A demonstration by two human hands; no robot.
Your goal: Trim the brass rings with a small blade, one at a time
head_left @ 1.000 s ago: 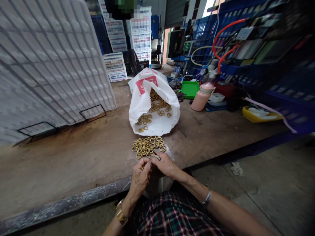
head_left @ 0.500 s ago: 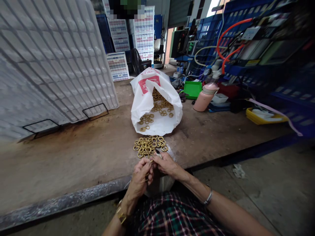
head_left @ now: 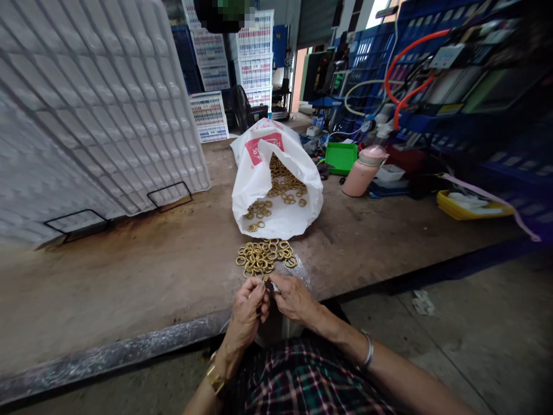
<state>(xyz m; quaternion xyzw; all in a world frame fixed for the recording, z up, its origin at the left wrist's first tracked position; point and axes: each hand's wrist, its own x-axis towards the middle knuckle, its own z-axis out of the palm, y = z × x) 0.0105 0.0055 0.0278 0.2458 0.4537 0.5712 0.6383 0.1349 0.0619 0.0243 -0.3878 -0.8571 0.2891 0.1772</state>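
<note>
My left hand (head_left: 248, 306) is closed in a pinch at the bench's front edge, with a bit of a brass ring (head_left: 266, 279) showing at its fingertips. Close beside it, my right hand (head_left: 297, 300) is closed around a small tool (head_left: 273, 286), dark and pale grey, mostly covered by the fingers, so its kind is unclear. Just beyond both hands lies a loose pile of brass rings (head_left: 258, 257). Behind the pile, a white plastic bag (head_left: 296, 222) with red print lies on its side, mouth towards me, holding many more rings.
White ribbed plastic trays (head_left: 108, 104) stand upright at the left of the bench (head_left: 173, 276), by black wire stands (head_left: 170, 196). To the right are a pink bottle (head_left: 360, 176), a green tray (head_left: 341, 158) and a yellow tray (head_left: 470, 207). White crates (head_left: 254, 69) are stacked behind.
My right hand has turned, bringing the small tool down and closer to the left fingertips. My left hand keeps its pinch in nearly the same place. The view has shifted slightly.
</note>
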